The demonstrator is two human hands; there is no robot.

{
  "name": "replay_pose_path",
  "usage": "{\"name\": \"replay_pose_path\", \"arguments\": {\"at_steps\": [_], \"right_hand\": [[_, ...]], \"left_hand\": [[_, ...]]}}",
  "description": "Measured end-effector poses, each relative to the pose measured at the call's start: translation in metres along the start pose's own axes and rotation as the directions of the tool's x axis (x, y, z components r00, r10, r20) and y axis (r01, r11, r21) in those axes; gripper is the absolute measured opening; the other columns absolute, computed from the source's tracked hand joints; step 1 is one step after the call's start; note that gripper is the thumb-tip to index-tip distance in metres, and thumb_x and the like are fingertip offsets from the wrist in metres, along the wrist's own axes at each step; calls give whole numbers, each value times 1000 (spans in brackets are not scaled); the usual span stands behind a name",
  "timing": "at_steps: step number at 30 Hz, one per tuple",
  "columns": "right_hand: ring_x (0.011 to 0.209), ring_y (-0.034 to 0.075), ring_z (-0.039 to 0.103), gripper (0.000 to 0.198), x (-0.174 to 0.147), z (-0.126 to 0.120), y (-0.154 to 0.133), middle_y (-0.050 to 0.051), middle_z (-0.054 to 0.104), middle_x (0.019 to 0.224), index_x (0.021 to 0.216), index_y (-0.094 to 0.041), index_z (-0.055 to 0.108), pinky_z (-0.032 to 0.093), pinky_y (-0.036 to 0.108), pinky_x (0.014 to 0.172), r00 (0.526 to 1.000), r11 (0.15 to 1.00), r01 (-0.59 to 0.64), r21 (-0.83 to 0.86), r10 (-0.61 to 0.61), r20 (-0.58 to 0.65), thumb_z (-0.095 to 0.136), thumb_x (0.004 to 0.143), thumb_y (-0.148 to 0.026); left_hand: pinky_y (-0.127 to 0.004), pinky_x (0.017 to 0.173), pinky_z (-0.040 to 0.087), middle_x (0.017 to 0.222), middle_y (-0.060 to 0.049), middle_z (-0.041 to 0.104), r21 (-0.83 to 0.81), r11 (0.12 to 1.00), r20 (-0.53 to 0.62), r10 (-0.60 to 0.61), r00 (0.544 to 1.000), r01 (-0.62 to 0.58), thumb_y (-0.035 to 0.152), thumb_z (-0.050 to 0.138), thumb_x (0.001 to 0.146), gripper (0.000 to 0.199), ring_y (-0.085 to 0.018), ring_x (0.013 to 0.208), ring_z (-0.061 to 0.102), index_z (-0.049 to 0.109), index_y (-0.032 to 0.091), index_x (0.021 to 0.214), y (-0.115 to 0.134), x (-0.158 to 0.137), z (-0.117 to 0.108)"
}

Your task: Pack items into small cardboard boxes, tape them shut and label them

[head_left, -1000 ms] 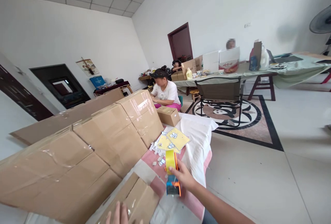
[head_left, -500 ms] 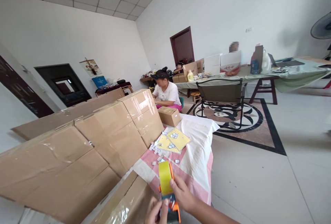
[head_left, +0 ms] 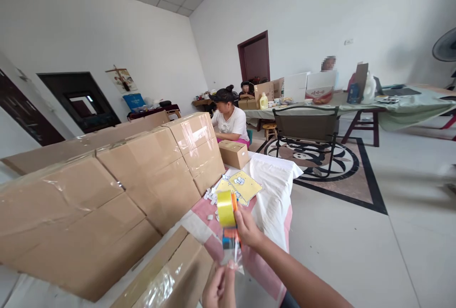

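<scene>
My right hand [head_left: 248, 226] is closed round an orange-sided tape dispenser [head_left: 228, 238] carrying a yellow roll of tape [head_left: 224, 209]. A short clear strip of tape [head_left: 233, 255] runs down from the dispenser to my left hand [head_left: 220, 285], whose thumb and fingers pinch its loose end. To the left of my hands lies a long cardboard box [head_left: 178, 260] with shiny clear tape along it. Just past the dispenser, yellow printed sheets [head_left: 247, 185] and small white pieces [head_left: 211, 197] rest on the pink and white cloth [head_left: 274, 180].
A row of taped cardboard boxes [head_left: 149, 170] stands along the left. Beyond it a small carton [head_left: 233, 154] sits near a seated person in a white shirt [head_left: 233, 125]. A folding chair [head_left: 306, 125] stands before a long table with a green cloth [head_left: 388, 116]; other people are behind.
My right hand has lifted the dispenser up and away from my left hand. A strip of clear tape now stretches between them, and the view has shifted slightly.
</scene>
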State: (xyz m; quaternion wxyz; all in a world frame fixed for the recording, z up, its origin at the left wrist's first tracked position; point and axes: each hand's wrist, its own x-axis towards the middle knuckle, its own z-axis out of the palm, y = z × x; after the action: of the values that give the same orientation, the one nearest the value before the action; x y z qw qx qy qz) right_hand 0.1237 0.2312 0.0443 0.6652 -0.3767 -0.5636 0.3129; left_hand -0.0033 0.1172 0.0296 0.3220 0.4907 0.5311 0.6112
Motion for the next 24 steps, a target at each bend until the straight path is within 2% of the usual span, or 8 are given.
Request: {"name": "replay_pose_path", "arguments": {"at_steps": [2, 5, 7, 11, 16, 20, 24], "right_hand": [[68, 20, 47, 57, 14, 2, -4, 2, 54, 67, 69, -24, 53, 45, 35, 72, 988, 995, -68, 73, 78, -137, 44, 92, -76], [73, 19, 51, 56, 28, 8, -11, 2, 58, 74, 75, -23, 54, 45, 32, 70, 973, 980, -118, 158, 145, -177, 46, 90, -77], [74, 19, 54, 57, 31, 12, -16, 1, 58, 73, 75, -23, 55, 47, 31, 69, 966, 960, -156, 231, 197, -165, 48, 87, -79], [68, 19, 57, 55, 32, 16, -35, 0, 56, 65, 70, -23, 51, 49, 30, 63, 954, 909, -214, 358, 273, -123, 52, 86, -76], [67, 20, 63, 41, 27, 6, -56, 1, 61, 64, 78, -20, 61, 49, 30, 61, 953, 799, -292, 525, 288, 93, 72, 79, -60], [65, 17, 60, 34, 24, -4, -57, -1, 64, 69, 86, -20, 64, 47, 26, 59, 952, 811, -284, 511, 301, 52, 73, 75, -51], [64, 15, 58, 27, 22, -8, -53, -2, 65, 74, 89, -21, 65, 47, 25, 61, 954, 820, -260, 510, 298, 8, 70, 76, -44]], "left_hand": [[-24, 52, 43, 61, -2, 58, 29, 999, 61, -33, 998, 31, 63, 68, 79, 48, -15, 57, 52, 72, 19, 63, 3, -2, -6], [-24, 54, 42, 65, -3, 60, 82, 994, 172, -89, 981, 76, 62, 66, 82, 49, -15, 61, 53, 66, 18, 59, 10, -6, -18], [-24, 55, 42, 65, -2, 56, 111, 992, 205, -83, 975, 61, 60, 65, 84, 48, -14, 62, 52, 66, 18, 61, 16, -7, -25], [-23, 53, 39, 62, 2, 44, 177, 983, 192, 16, 981, -51, 55, 64, 87, 46, -11, 56, 43, 65, 18, 60, 23, -14, -29], [-22, 54, 41, 65, 1, 47, 209, 972, 221, 58, 974, -105, 49, 60, 91, 42, -11, 57, 45, 69, 19, 63, 23, -27, -24], [-23, 53, 41, 64, 0, 49, 163, 980, 262, 71, 962, -117, 49, 60, 91, 40, -12, 57, 46, 73, 20, 67, 26, -32, -20], [-24, 58, 41, 64, 1, 46, 87, 996, 211, 8, 977, -27, 52, 63, 88, 40, -12, 60, 48, 73, 20, 67, 30, -36, -15]]}}
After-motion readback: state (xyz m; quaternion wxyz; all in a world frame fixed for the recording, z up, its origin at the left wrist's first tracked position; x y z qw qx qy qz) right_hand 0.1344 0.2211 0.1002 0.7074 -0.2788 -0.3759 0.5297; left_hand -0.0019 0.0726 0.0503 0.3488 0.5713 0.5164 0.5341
